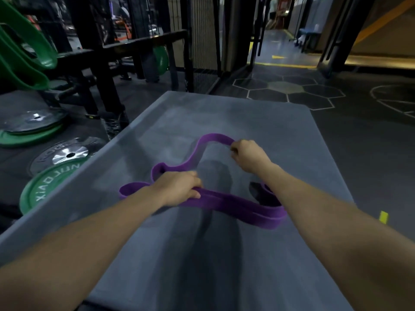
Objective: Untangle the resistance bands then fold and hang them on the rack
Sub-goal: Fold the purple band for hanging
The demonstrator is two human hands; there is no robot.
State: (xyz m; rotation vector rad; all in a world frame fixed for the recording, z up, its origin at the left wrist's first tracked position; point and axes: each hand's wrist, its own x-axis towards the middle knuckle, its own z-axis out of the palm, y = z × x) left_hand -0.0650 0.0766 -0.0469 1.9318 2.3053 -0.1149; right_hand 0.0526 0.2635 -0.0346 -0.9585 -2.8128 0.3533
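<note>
While the left hand point(179, 189) curls its fingers round a doubled run of the purple band point(235, 205) near the middle of the mat point(224, 113), the right hand point(248, 154) pinches the far loop at about one o'clock. Between them the band snakes in bends, its nearer fold lying at four o'clock under the right forearm. Pulling the hands apart could cinch a hidden twist tighter, or the stretched rubber might slip and snap back. Weight plates point(45, 189) lie at nine o'clock.

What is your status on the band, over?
Both hands gripping: left hand, right hand. Purple band looped over grey mat. Nothing in the way.
</note>
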